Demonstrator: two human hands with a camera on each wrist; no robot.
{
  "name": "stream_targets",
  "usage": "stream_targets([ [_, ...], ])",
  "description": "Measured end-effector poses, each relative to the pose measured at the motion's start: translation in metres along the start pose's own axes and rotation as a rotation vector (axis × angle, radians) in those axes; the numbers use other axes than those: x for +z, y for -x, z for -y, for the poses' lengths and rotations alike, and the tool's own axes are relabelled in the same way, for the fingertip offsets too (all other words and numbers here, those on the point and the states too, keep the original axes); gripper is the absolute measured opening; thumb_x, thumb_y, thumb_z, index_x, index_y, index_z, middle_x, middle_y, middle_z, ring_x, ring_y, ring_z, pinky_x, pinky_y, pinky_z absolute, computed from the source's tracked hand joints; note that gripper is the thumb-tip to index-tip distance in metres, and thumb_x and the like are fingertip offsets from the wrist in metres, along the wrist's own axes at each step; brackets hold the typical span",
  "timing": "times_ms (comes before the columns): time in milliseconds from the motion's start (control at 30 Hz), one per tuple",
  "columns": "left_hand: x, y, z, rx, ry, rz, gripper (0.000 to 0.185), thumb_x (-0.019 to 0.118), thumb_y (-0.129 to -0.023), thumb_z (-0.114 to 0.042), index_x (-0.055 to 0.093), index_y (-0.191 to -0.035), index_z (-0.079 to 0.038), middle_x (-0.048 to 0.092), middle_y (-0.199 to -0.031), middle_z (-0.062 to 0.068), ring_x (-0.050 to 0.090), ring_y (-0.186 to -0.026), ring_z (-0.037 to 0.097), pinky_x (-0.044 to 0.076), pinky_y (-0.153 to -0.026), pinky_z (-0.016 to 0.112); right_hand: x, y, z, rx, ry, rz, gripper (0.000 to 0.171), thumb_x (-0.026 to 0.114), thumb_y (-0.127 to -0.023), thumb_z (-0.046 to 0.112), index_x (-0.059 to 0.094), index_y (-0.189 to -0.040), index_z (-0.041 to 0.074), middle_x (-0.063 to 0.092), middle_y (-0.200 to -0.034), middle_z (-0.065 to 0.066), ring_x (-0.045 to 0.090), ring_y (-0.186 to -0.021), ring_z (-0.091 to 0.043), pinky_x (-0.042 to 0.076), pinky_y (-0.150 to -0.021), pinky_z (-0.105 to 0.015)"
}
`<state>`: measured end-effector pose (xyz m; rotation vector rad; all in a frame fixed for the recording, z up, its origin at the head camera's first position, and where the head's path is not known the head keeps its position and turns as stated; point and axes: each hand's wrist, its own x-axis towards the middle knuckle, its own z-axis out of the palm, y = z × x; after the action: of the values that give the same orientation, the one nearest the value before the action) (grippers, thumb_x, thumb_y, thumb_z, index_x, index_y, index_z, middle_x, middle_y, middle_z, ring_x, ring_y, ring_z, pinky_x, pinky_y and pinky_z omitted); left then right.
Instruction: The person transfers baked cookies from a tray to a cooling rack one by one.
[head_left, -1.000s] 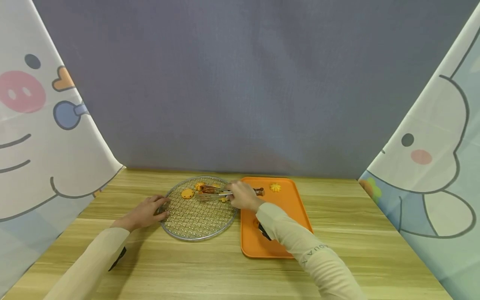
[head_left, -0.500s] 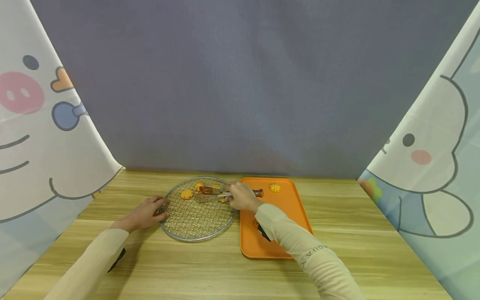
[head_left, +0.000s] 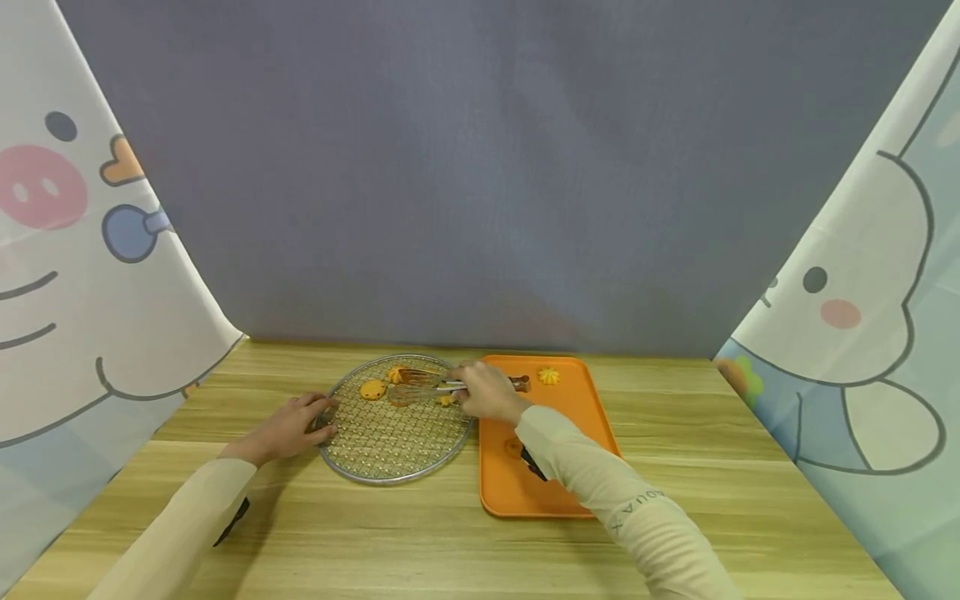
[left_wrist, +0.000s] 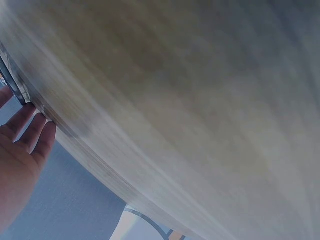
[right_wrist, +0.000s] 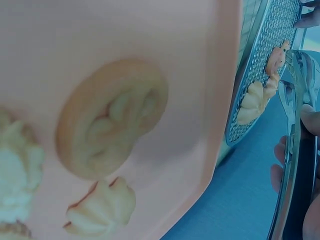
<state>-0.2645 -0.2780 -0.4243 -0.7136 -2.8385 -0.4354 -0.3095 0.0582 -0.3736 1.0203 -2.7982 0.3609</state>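
My right hand (head_left: 486, 392) grips metal tongs (head_left: 435, 389) over the back of a round wire rack (head_left: 390, 442). The two ends of the tongs stand apart among cookies; whether they touch one cannot be told. A round face-like cookie (head_left: 372, 389) lies left of the tongs, and a ridged cookie (head_left: 397, 374) sits just behind it. Another small cookie (head_left: 446, 400) shows below the tongs. My left hand (head_left: 288, 427) rests at the rack's left rim, and in the left wrist view its fingers (left_wrist: 31, 131) look fairly straight against that edge.
Right of the rack lies an orange tray (head_left: 498, 492), partly under my right forearm. It bears a flower-shaped cookie (head_left: 549, 377) and a round cookie (head_left: 513, 448); the right wrist view shows a ridged cookie (right_wrist: 102, 207) too. A grey cloth (head_left: 480, 183) stands behind the table.
The ends of the tongs have spread slightly and shifted a little over the cookies. My right forearm has moved slightly right, showing more of the tray's round cookie. The left hand stays put.
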Motion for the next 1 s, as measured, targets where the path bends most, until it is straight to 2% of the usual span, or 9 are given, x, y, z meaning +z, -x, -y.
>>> stream_targets([
  [133, -0.002, 0.001, -0.002, -0.002, -0.004, 0.001, 0.044, 0.063, -0.086, -0.027, 0.056, -0.121, -0.002, 0.053, -0.116, 0.023, 0.052, -0.099, 0.044, 0.043, -0.081, 0.058, -0.004, 0.005, -0.002, -0.006, 0.000, -0.001, 0.040, 0.058, -0.083, 0.004, 0.059, -0.123, 0.011, 0.062, -0.116, -0.006, 0.041, -0.058, -0.009, 0.023, -0.043, -0.018],
  [400, -0.002, 0.001, -0.003, 0.008, -0.002, -0.006, 0.043, 0.063, -0.086, -0.026, 0.056, -0.120, -0.001, 0.054, -0.115, 0.022, 0.052, -0.098, 0.043, 0.044, -0.080, 0.057, -0.008, 0.020, -0.011, -0.034, 0.026, -0.040, 0.039, 0.060, -0.081, 0.006, 0.061, -0.120, 0.009, 0.064, -0.108, -0.005, 0.051, -0.070, -0.011, 0.033, -0.050, -0.017],
  [533, -0.002, 0.002, -0.003, 0.008, -0.006, -0.008, 0.043, 0.063, -0.086, -0.026, 0.056, -0.120, -0.001, 0.054, -0.115, 0.022, 0.052, -0.098, 0.043, 0.044, -0.080, 0.057, -0.011, 0.029, -0.016, -0.013, 0.011, -0.040, 0.040, 0.059, -0.081, 0.006, 0.060, -0.120, 0.010, 0.064, -0.110, -0.006, 0.047, -0.060, -0.009, 0.030, -0.047, -0.018],
  [633, -0.003, 0.002, -0.004, 0.007, -0.003, -0.010, 0.043, 0.063, -0.086, -0.025, 0.056, -0.120, -0.001, 0.053, -0.115, 0.023, 0.052, -0.099, 0.044, 0.043, -0.081, 0.057, -0.014, 0.036, -0.020, 0.001, -0.005, -0.036, 0.040, 0.058, -0.081, 0.007, 0.060, -0.121, 0.010, 0.063, -0.113, -0.007, 0.045, -0.058, -0.007, 0.031, -0.047, -0.018],
  [800, -0.003, 0.002, -0.003, 0.002, 0.002, -0.004, 0.043, 0.063, -0.086, -0.026, 0.056, -0.121, -0.002, 0.053, -0.115, 0.023, 0.051, -0.100, 0.045, 0.043, -0.080, 0.058, -0.018, 0.048, -0.028, 0.006, -0.007, -0.047, 0.037, 0.059, -0.083, 0.010, 0.061, -0.120, 0.011, 0.063, -0.114, -0.007, 0.059, -0.077, -0.015, 0.043, -0.056, -0.024],
  [1000, -0.003, 0.002, -0.004, 0.002, -0.005, 0.000, 0.043, 0.063, -0.086, -0.027, 0.056, -0.121, -0.002, 0.054, -0.115, 0.022, 0.052, -0.099, 0.044, 0.044, -0.080, 0.057, -0.024, 0.061, -0.038, -0.004, -0.038, -0.067, 0.033, 0.062, -0.084, 0.012, 0.062, -0.117, 0.008, 0.064, -0.109, -0.008, 0.060, -0.075, -0.016, 0.045, -0.057, -0.025],
])
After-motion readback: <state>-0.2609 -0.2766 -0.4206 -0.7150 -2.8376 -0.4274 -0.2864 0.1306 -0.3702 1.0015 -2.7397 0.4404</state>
